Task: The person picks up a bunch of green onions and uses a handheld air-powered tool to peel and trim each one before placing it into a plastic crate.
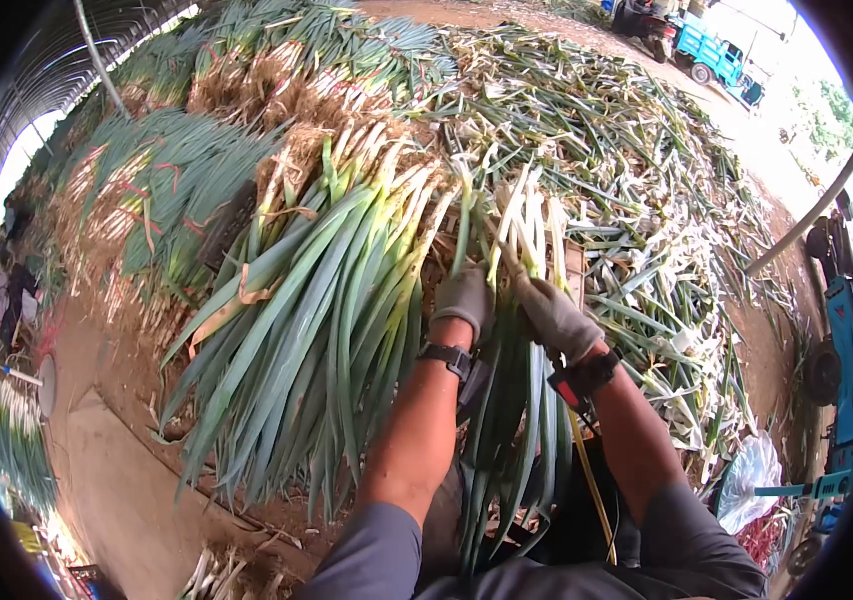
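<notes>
Both my hands wear grey gloves, with black straps on the wrists. My left hand (463,303) is closed round a green onion stalk that rises above the fingers. Just right of it, my right hand (556,318) has its fingers wrapped on the pale stems of a few green onions (531,225), whose long leaves hang down between my forearms to my lap. Left of my hands lies a big loose pile of green onions (336,270), white root ends up and away from me, leaves toward me.
Tied onion bundles (161,180) fill the left and back. Discarded leaves (646,220) are heaped behind and right. A metal pole (811,210), blue vehicles (711,52) and a clear plastic bag (749,482) stand or lie at the right.
</notes>
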A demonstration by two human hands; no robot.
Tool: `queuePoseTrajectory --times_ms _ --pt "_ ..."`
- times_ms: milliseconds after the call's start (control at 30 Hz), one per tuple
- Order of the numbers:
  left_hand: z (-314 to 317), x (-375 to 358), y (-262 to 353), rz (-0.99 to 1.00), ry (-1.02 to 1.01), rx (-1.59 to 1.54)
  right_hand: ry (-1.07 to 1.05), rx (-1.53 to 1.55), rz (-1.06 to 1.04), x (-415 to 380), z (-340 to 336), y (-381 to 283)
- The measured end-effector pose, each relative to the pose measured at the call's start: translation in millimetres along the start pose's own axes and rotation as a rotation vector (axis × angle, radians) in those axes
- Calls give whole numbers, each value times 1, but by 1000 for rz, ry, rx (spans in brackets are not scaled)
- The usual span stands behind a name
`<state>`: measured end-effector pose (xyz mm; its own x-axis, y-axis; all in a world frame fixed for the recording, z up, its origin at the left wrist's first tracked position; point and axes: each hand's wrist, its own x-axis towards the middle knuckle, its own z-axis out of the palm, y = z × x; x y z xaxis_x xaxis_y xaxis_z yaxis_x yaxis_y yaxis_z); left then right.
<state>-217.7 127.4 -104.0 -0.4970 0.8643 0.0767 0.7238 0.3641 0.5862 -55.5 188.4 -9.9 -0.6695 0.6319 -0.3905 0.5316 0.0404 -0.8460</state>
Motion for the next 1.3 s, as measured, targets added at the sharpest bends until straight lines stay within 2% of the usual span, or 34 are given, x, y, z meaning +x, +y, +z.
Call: queuePoseTrajectory --times_ms 67,133,200,367,500,600,733,833,933,1100,1267,1300 --pt "-19 -14 -11 -107 148 116 -46 -177 -42 -2 14 8" --pt "-35 -20 -32 -302 121 162 -91 -167 -66 -8 31 15" --pt "-48 -27 -52 -345 141 326 -173 -246 -77 -11 39 15" --pt "-45 -41 -66 -321 159 480 -333 -308 -85 -22 53 11" --pt "-38 -24 -68 -375 140 551 -314 -219 -46 -20 58 14" --pt "-41 -20 -58 -423 101 515 -285 -206 -30 -17 55 15" --pt "-27 -22 -64 -329 211 531 -229 -151 20 -25 54 7" --pt "-23 -17 -68 -364 112 303 -181 -92 20 -27 56 7" --pt "-19 -15 -72 -297 206 330 -153 -60 8 -26 61 8" --pt "-38 -15 -56 -299 111 178 -38 -121 -107 9 63 34" --pt "-37 -3 -63 -380 -59 152 10 -270 -121 47 54 21" --pt "-36 -2 -66 -383 -28 140 4 -281 -126 54 52 19"
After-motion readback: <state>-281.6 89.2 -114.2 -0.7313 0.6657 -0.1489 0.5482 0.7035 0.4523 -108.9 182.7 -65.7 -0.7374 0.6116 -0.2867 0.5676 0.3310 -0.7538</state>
